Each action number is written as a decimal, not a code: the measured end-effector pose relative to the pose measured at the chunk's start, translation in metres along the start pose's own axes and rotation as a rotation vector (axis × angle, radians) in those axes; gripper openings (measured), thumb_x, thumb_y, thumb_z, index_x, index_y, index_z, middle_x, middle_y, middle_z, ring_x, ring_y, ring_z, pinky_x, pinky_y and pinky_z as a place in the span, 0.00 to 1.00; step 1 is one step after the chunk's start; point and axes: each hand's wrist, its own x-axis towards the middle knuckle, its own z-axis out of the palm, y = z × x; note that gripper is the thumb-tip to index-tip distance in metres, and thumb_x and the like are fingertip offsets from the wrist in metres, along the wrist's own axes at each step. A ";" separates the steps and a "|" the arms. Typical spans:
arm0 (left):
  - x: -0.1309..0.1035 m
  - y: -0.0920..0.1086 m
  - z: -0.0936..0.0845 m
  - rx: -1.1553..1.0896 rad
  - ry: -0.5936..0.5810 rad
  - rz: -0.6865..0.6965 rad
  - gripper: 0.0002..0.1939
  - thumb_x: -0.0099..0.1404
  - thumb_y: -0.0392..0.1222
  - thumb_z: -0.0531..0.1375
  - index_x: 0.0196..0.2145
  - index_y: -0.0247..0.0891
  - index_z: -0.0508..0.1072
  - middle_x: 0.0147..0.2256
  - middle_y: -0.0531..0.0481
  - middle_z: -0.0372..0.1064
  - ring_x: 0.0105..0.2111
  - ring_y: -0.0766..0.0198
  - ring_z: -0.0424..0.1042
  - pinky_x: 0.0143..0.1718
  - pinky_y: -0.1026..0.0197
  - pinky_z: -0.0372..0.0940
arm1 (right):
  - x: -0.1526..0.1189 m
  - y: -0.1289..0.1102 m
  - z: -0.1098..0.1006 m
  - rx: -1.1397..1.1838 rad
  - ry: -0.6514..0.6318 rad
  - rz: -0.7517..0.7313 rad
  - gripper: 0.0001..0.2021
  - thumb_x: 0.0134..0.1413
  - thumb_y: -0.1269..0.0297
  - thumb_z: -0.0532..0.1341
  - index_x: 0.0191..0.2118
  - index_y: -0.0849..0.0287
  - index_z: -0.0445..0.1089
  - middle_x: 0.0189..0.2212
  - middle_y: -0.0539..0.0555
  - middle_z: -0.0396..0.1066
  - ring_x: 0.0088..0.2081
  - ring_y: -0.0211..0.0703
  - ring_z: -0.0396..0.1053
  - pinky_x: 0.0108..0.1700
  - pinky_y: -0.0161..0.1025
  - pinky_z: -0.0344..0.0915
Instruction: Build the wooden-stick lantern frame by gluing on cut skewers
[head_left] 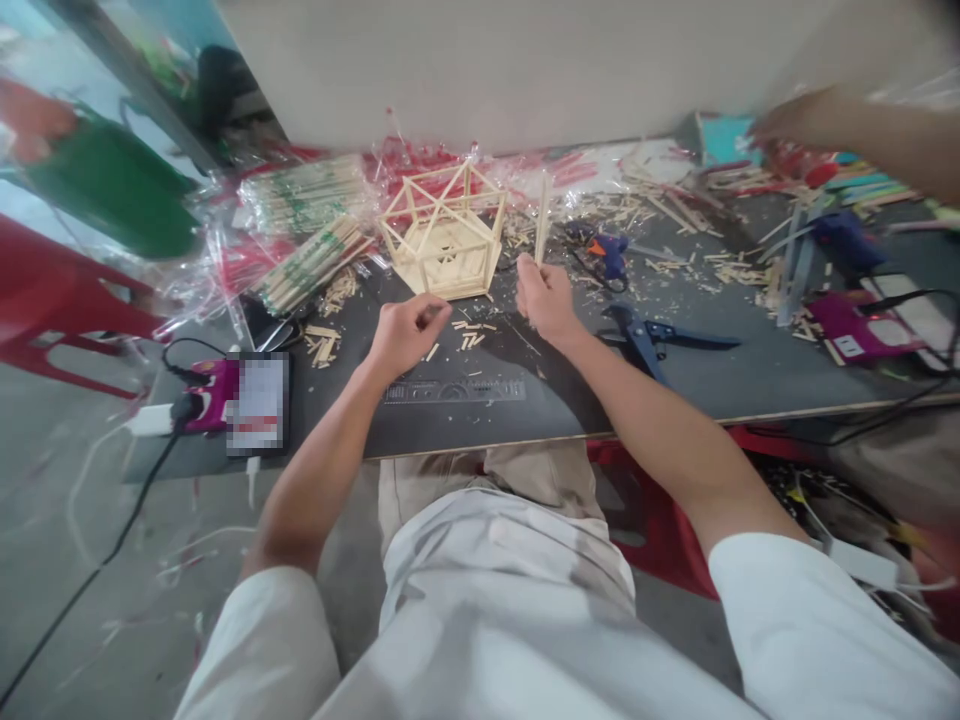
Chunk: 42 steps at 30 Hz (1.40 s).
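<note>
My right hand is closed around a few thin wooden sticks, which point up from its fingers. To the left, my left hand is curled shut above the table; whatever its fingers may hold is hidden. Just beyond both hands stands a many-sided openwork frame of wooden sticks with a flat base, apart from my right hand. Short stick pieces lie between my hands. A clear plastic ruler is flat on the table close to me.
Blue cutters and a blue glue gun lie right of my right hand. Bundled sticks in plastic are at the left. A phone and cables sit near the left edge. Another person's arm reaches in at upper right.
</note>
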 end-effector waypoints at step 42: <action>0.007 -0.001 -0.025 -0.572 0.006 -0.135 0.31 0.66 0.73 0.60 0.28 0.40 0.71 0.37 0.43 0.75 0.29 0.64 0.71 0.25 0.62 0.66 | -0.007 -0.008 -0.018 0.251 -0.040 -0.117 0.26 0.54 0.34 0.70 0.28 0.55 0.72 0.23 0.46 0.68 0.23 0.31 0.62 0.27 0.33 0.63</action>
